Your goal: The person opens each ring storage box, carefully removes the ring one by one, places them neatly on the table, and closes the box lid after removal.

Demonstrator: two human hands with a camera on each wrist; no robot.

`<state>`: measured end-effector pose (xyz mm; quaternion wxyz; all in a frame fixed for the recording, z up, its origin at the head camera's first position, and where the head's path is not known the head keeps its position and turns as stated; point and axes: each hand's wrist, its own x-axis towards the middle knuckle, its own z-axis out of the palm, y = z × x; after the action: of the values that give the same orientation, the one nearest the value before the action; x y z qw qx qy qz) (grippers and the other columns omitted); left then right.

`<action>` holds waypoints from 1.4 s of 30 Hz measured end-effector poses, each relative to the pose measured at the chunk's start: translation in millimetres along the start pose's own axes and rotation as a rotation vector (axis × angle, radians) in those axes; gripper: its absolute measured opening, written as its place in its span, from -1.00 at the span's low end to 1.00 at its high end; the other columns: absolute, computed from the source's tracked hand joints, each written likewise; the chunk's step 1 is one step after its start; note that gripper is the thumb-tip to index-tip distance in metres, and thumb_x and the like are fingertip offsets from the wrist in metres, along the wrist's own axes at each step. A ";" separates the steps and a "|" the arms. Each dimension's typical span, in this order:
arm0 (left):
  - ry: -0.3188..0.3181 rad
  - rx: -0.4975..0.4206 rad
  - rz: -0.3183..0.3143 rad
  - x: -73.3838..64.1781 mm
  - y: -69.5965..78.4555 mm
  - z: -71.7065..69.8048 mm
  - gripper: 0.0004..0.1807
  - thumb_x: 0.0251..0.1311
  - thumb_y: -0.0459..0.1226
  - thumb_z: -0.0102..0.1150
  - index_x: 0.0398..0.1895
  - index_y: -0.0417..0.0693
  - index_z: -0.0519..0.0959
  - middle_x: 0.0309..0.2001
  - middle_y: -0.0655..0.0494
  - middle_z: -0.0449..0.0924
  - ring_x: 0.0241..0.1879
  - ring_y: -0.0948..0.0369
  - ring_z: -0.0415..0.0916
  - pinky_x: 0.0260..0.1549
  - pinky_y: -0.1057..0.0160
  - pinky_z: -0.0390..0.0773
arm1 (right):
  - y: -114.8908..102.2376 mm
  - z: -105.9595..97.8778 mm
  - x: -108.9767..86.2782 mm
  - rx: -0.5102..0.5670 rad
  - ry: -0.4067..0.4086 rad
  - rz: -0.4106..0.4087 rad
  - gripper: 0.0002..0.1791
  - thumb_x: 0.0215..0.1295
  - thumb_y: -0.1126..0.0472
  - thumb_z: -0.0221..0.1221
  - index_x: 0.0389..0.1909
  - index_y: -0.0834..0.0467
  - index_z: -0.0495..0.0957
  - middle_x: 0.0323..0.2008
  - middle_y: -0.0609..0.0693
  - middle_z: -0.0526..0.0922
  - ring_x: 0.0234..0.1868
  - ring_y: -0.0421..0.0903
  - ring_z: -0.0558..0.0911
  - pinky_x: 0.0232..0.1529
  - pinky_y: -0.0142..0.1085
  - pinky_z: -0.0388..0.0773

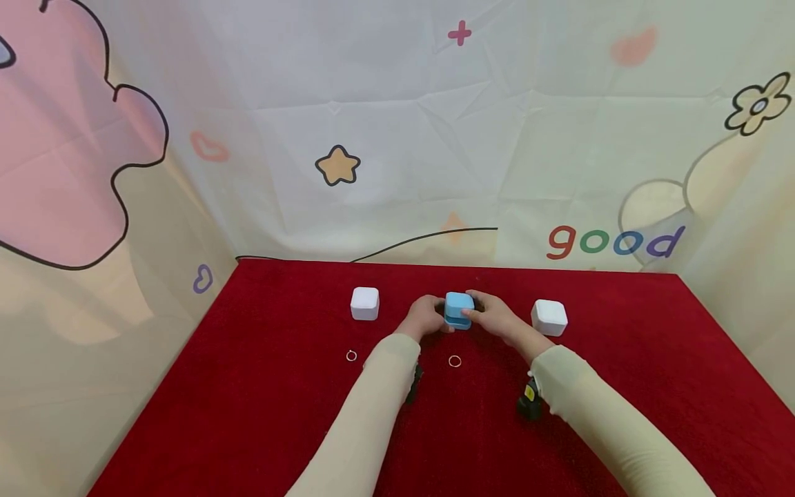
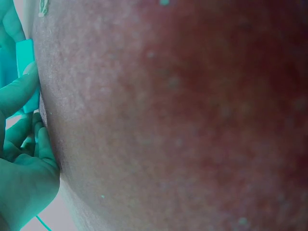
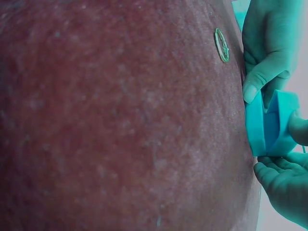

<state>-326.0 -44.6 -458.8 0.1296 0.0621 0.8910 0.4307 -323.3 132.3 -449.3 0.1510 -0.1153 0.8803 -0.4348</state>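
Note:
A small light-blue ring box (image 1: pixel 459 304) stands on the red cloth between my two hands, its lid partly raised. My left hand (image 1: pixel 427 316) holds the lower half from the left; in the right wrist view, its thumb (image 3: pixel 257 84) presses the edge of the base. From the right, my right hand (image 1: pixel 495 317) grips the box, with the thumb (image 3: pixel 299 129) against the lid. A dark gap shows between lid and base; what lies inside cannot be made out. One ring (image 1: pixel 455 366) lies on the cloth in front of the box.
A white box (image 1: pixel 365 304) stands to the left and another white box (image 1: pixel 549 317) to the right, behind my right forearm. A second ring (image 1: pixel 348 357) lies near my left sleeve. The red cloth (image 1: pixel 261 386) ends at a printed curtain (image 1: pixel 397 138) behind.

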 end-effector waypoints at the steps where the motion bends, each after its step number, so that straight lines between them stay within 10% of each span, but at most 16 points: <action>1: 0.000 -0.002 0.004 -0.7 0.3 -0.2 -0.38 0.17 -0.40 0.40 0.34 -0.27 0.51 0.29 -0.17 0.58 0.25 -0.04 0.48 0.36 0.01 0.51 | 0.0 0.1 -0.4 -0.001 0.001 0.000 -0.35 0.57 0.21 0.04 0.52 0.44 0.11 0.49 0.45 0.25 0.47 0.36 0.32 0.51 0.20 0.29; 42: -0.009 0.005 -0.003 4.9 -3.5 0.8 -0.38 0.16 -0.38 0.41 0.34 -0.24 0.52 0.27 -0.14 0.59 0.22 -0.02 0.48 0.33 0.00 0.53 | 6.3 8.4 -1.8 -0.059 0.055 -0.033 -0.36 0.49 0.28 0.13 0.48 0.40 0.18 0.41 0.45 0.35 0.39 0.35 0.40 0.45 0.21 0.36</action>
<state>-330.5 -45.0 -462.8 0.1343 0.0630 0.8916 0.4279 -319.1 130.5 -458.9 0.1161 -0.1220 0.8945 -0.4141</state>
